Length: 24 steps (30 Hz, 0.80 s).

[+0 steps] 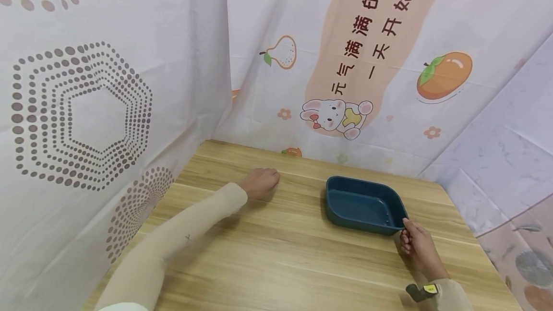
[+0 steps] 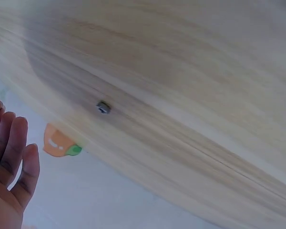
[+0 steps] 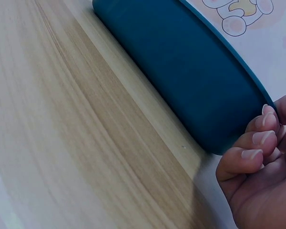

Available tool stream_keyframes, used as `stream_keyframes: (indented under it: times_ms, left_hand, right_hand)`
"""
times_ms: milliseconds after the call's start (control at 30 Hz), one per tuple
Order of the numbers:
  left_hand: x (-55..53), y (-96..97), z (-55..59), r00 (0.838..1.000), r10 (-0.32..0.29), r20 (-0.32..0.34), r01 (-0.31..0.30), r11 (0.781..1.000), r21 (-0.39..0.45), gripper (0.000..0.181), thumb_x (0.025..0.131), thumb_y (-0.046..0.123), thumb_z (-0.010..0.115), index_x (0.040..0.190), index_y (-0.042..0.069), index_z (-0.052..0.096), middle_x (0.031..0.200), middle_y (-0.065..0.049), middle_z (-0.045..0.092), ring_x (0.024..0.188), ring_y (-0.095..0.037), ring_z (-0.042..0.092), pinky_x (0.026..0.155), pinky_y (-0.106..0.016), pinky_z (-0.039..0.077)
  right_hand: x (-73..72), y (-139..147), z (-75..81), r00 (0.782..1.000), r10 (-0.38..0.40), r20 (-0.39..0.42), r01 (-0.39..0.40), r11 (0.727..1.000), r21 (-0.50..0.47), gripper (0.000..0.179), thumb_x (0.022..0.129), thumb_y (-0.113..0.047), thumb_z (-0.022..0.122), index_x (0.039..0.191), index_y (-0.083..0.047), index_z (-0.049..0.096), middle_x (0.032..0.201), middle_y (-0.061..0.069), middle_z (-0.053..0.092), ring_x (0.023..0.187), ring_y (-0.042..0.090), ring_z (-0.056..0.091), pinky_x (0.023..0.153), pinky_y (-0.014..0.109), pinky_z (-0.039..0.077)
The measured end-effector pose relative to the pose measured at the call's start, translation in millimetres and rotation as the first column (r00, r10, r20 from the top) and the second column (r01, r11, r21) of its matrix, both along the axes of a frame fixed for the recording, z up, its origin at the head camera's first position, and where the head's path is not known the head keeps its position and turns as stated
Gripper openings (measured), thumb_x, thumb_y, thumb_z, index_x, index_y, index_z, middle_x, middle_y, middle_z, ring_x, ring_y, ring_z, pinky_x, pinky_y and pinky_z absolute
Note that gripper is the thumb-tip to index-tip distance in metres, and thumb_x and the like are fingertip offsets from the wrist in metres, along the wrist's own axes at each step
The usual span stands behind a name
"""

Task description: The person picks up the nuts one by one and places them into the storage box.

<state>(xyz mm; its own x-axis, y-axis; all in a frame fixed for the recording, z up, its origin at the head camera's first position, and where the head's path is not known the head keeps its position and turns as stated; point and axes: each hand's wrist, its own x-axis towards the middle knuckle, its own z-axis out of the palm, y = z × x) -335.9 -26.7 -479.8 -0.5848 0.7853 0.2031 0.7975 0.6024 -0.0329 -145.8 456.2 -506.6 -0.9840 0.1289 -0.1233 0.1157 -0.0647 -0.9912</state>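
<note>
A dark blue rectangular tray [image 1: 360, 224] with rounded corners stands on the right half of the table. My right hand [image 1: 418, 244] pinches its rim at the near right corner, thumb on top and fingers curled below. Close up in the right wrist view, the tray's side wall [image 3: 181, 71] fills the upper part beside the hand [image 3: 262, 176]. A few tiny things [image 1: 386, 218], too small to tell, lie inside by that corner. My left hand [image 1: 261, 184] hovers low over the table, fingers [image 2: 16, 138] loosely bent. A small metal nut [image 2: 103, 107] lies on the wood near it.
The wood-grain table [image 1: 276, 263] meets a printed cloth [image 1: 276, 85] at its back edge. Another cloth with dotted patterns [image 1: 86, 124] hangs along the left side, and a pale one [image 1: 510, 157] on the right. A dark strap piece [image 1: 419, 293] sits at my right wrist.
</note>
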Motion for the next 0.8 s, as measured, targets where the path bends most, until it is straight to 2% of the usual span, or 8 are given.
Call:
stream_keyframes:
  times_ms: [167,400,600,800]
  left_hand:
    - [0.3,8.0,1.4,1.0,-0.031,-0.006,0.031,1.0,0.002,0.017,0.105,0.011,0.054,0.091,0.008,0.063,0.077,0.004,0.055,0.066,-0.008,0.051,0.06,-0.019,0.048]
    - [1.8,18.5,4.9,0.997,-0.057,-0.059,0.057,0.998,-0.005,0.016,0.104,0.011,0.054,0.09,0.009,0.061,0.075,0.003,0.052,0.064,-0.008,0.045,0.055,-0.019,0.042]
    - [3.7,28.1,8.2,0.99,-0.093,-0.101,0.089,0.995,-0.041,0.016,0.104,0.014,0.055,0.091,0.009,0.062,0.075,0.005,0.051,0.063,-0.006,0.045,0.056,-0.016,0.042]
    - [6.0,38.8,7.5,0.992,-0.088,-0.092,0.084,0.995,-0.043,0.015,0.104,0.015,0.056,0.092,0.01,0.063,0.076,0.005,0.051,0.064,-0.006,0.047,0.056,-0.015,0.042]
  right_hand:
    - [0.4,0.1,1.5,1.0,-0.004,0.015,0.004,1.0,0.012,0.042,0.112,-0.034,0.043,0.077,-0.013,0.051,0.063,-0.006,0.048,0.05,0.006,0.042,0.047,0.02,0.039]
    - [0.4,0.6,2.2,1.0,-0.02,0.008,0.02,1.0,0.015,0.042,0.111,-0.036,0.044,0.077,-0.012,0.051,0.063,-0.005,0.048,0.05,0.007,0.043,0.048,0.021,0.039]
    - [-0.2,0.9,1.0,1.0,-0.02,0.004,0.02,1.0,0.014,0.042,0.111,-0.035,0.044,0.077,-0.012,0.05,0.063,-0.005,0.048,0.049,0.007,0.042,0.047,0.021,0.039]
    - [1.0,0.4,-0.7,1.0,-0.022,0.002,0.022,1.0,0.009,0.042,0.111,-0.035,0.044,0.076,-0.012,0.05,0.062,-0.005,0.048,0.05,0.007,0.042,0.047,0.021,0.039]
